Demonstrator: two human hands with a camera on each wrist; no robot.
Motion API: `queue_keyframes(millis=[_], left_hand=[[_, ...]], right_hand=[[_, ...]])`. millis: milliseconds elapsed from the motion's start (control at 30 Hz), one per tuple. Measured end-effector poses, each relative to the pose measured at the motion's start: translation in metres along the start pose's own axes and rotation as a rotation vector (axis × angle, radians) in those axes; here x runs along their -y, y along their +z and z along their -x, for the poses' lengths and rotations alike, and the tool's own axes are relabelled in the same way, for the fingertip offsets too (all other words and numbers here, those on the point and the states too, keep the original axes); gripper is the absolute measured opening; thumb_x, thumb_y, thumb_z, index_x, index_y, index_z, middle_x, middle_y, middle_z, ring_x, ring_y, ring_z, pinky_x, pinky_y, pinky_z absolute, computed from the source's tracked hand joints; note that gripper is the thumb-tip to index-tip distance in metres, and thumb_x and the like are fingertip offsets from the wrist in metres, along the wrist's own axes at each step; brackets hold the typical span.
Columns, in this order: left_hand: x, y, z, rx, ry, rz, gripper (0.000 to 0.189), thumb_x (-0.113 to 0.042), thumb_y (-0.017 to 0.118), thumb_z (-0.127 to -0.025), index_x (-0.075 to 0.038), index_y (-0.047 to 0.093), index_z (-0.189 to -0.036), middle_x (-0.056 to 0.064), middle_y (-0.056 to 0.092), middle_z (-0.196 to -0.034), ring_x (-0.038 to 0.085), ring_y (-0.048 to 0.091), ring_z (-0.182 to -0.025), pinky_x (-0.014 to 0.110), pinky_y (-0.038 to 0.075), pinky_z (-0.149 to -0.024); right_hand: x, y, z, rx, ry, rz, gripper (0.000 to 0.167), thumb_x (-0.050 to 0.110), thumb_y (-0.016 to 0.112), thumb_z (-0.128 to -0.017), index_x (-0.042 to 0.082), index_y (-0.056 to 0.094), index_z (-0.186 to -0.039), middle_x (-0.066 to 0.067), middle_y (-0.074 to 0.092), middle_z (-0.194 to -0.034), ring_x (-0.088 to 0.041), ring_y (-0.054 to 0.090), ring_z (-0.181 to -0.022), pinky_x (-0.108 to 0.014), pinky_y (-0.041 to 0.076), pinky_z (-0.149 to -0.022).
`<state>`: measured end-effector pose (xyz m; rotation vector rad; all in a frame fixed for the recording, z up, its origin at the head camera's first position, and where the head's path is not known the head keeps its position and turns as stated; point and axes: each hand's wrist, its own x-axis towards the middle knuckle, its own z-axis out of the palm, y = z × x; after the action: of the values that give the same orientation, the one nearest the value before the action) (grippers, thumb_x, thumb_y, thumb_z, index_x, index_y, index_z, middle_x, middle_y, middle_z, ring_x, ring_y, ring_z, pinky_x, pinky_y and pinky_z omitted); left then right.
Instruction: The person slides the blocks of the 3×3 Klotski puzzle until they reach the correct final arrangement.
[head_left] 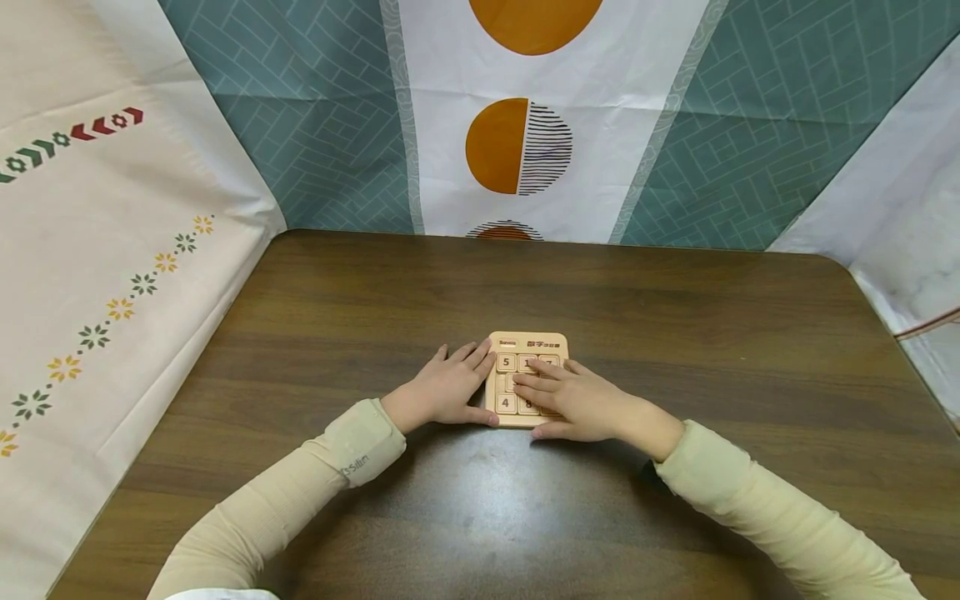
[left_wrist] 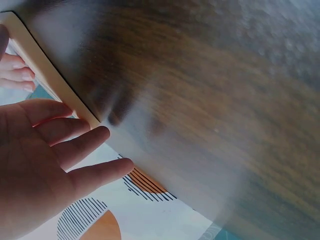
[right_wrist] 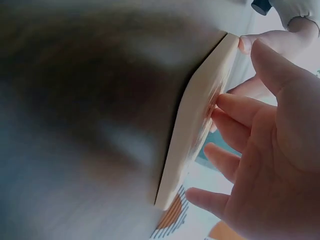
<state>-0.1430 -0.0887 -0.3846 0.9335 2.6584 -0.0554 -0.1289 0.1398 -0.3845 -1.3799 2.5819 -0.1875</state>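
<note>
A light wooden number sliding puzzle [head_left: 505, 425] lies flat on the table, its numbered square tiles facing up. Tiles 5, 1, 7, 4 and 8 can be read at least in part; my right hand covers others. My left hand [head_left: 452, 387] rests against the puzzle's left edge, with the thumb at the lower left corner and the fingers stretched along the side. Over the tiles lies my right hand [head_left: 585, 403], its extended fingertips touching the middle and upper ones. In the right wrist view the puzzle's pale side [right_wrist: 187, 130] stands before the spread fingers.
The brown wooden table [head_left: 360, 292] extends around the puzzle on all sides. A patterned teal and white cloth [head_left: 442, 150] hangs behind its back edge. To the left hangs a cream cloth [head_left: 75, 267] with a flower border.
</note>
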Motion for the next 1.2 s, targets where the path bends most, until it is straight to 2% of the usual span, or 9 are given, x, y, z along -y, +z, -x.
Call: queue_keyframes(millis=[300,567,767,967,1200], left_hand=[[0.0,0.0,0.0,-0.009,-0.002,-0.008,0.096,-0.069,0.048,-0.078,-0.004,0.025,-0.144,0.013,0.014,-0.15,0.029,0.022,-0.134,0.056,0.025,-0.1],[0.001,0.001,-0.001,-0.018,0.002,-0.01,0.096,-0.069,0.049,-0.077,-0.003,0.026,-0.143,0.013,0.015,-0.15,0.03,0.023,-0.134,0.056,0.025,-0.099],[0.001,0.002,-0.001,-0.014,0.006,-0.011,0.096,-0.069,0.048,-0.078,-0.004,0.025,-0.144,0.013,0.014,-0.15,0.03,0.022,-0.134,0.056,0.025,-0.099],[0.002,0.002,-0.001,-0.013,0.01,-0.001,0.096,-0.069,0.048,-0.078,-0.003,0.025,-0.143,0.013,0.014,-0.15,0.03,0.022,-0.134,0.056,0.025,-0.099],[0.002,0.002,0.0,-0.017,0.015,0.0,0.096,-0.069,0.049,-0.078,-0.003,0.026,-0.143,0.014,0.015,-0.15,0.031,0.023,-0.134,0.056,0.025,-0.099]], right_hand=[[-0.003,-0.002,0.013,0.016,0.043,-0.028,0.066,0.047,0.054,-0.087,0.011,0.038,-0.14,-0.007,0.034,-0.144,-0.03,0.022,-0.134,-0.06,0.023,-0.098],[-0.005,-0.005,0.017,0.015,0.044,-0.027,0.065,0.046,0.055,-0.087,0.01,0.039,-0.139,-0.008,0.035,-0.143,-0.03,0.022,-0.134,-0.06,0.022,-0.098],[-0.007,-0.008,0.004,-0.01,0.046,-0.007,0.065,0.045,0.054,-0.088,0.007,0.04,-0.138,-0.008,0.035,-0.143,-0.031,0.023,-0.134,-0.059,0.024,-0.098],[-0.009,-0.01,-0.014,-0.001,0.083,0.005,0.065,0.045,0.052,-0.089,0.007,0.037,-0.14,-0.006,0.033,-0.144,-0.03,0.021,-0.134,-0.059,0.021,-0.1],[-0.008,-0.012,-0.022,0.026,0.1,-0.01,0.065,0.045,0.051,-0.09,0.009,0.035,-0.141,-0.006,0.031,-0.146,-0.03,0.019,-0.135,-0.059,0.018,-0.101]])
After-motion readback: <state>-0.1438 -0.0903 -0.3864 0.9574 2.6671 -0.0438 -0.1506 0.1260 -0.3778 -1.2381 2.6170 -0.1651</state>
